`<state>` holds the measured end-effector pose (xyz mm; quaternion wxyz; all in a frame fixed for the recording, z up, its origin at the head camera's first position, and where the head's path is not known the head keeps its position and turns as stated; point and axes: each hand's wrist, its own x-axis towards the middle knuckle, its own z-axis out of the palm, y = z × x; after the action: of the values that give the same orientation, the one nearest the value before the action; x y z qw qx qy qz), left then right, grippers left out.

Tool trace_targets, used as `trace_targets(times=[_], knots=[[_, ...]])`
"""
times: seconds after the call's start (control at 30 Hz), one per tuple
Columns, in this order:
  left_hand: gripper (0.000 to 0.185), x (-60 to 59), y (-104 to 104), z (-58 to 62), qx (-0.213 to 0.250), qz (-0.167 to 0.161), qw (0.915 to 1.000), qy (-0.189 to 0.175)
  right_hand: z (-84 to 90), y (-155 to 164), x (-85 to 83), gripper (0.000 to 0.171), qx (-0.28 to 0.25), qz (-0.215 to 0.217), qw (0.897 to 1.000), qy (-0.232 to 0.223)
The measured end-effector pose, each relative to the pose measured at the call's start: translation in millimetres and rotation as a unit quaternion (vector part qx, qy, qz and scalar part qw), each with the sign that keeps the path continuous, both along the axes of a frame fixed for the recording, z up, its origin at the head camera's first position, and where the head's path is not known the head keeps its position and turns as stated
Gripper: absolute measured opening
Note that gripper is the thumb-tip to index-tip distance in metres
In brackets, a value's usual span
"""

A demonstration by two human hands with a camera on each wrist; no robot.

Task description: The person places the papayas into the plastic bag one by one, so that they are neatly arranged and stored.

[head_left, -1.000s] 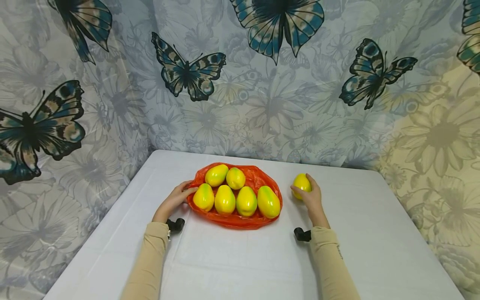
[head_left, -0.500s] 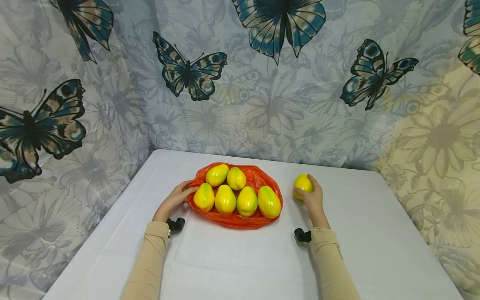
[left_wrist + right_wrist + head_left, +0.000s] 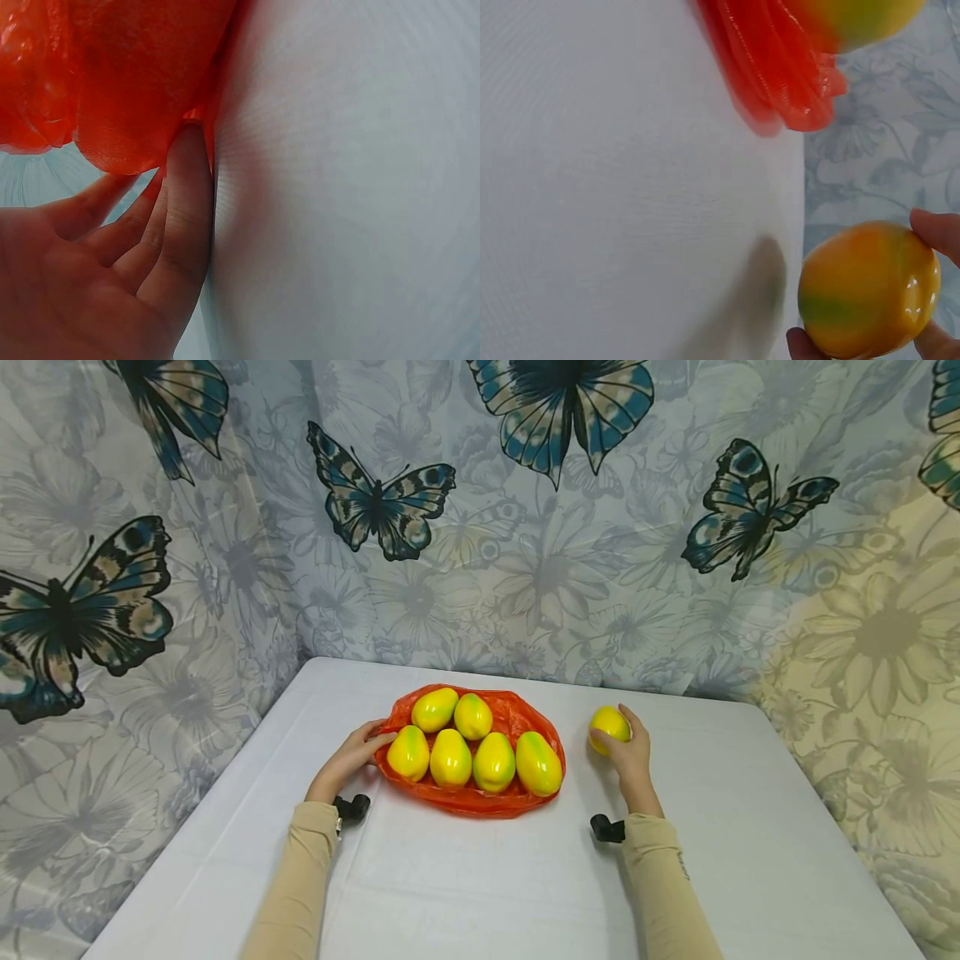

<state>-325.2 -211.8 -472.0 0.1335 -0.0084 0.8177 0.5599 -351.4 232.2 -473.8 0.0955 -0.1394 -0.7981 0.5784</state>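
Being lifted clear of the tabletop: one yellow mango, well right of the orange bag and apart from it. Showing a shadow on the white cloth beneath it in the right wrist view, so judged to be hanging just above the surface rather than resting there. Being cupped from behind and below by the right hand, fingers curling round its far side and thumb underneath, clamped on the fruit; probably gripped this way because the skin is smooth and glossy and the shape rounded, apt to slip from a looser pinch.

Lying further left: six more yellow-green mangoes, two in a back row and four in front, touching one another and nesting on the bag's spread plastic. Being kept from rolling, seemingly, by the crumpled rim rising around them.

Being steadied at its left edge by the left hand: fingers lying fairly straight, together, tips pressing against the plastic where it meets the cloth, not curling round anything in the left wrist view. Likely bracing the thin film so that it is not sliding or folding.

Hanging behind and on both sides: a pale curtain printed with dark butterflies and grey flowers, closing off the tabletop's far edge.
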Motion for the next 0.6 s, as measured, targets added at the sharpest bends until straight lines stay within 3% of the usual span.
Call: trace_targets(times=[0.1, 0.33, 0.6], knots=[[0.065, -0.6, -0.4, -1.3, 0.000, 0.000, 1.0000, 0.002, 3.5, -1.4, -0.6, 0.074, -0.004, 0.000, 1.000, 0.004], [0.069, -11.8, -4.5, -22.8, 0.000, 0.008, 0.9998, 0.017, 14.1, -6.7, -1.7, 0.074, -0.016, 0.005, 1.000, 0.011], [0.069, -12.3, -5.6, -26.1, -0.003, 0.012, 0.9997, 0.020, 24.7, -17.6, -5.9, 0.071, -0.037, 0.017, 0.999, 0.020]])
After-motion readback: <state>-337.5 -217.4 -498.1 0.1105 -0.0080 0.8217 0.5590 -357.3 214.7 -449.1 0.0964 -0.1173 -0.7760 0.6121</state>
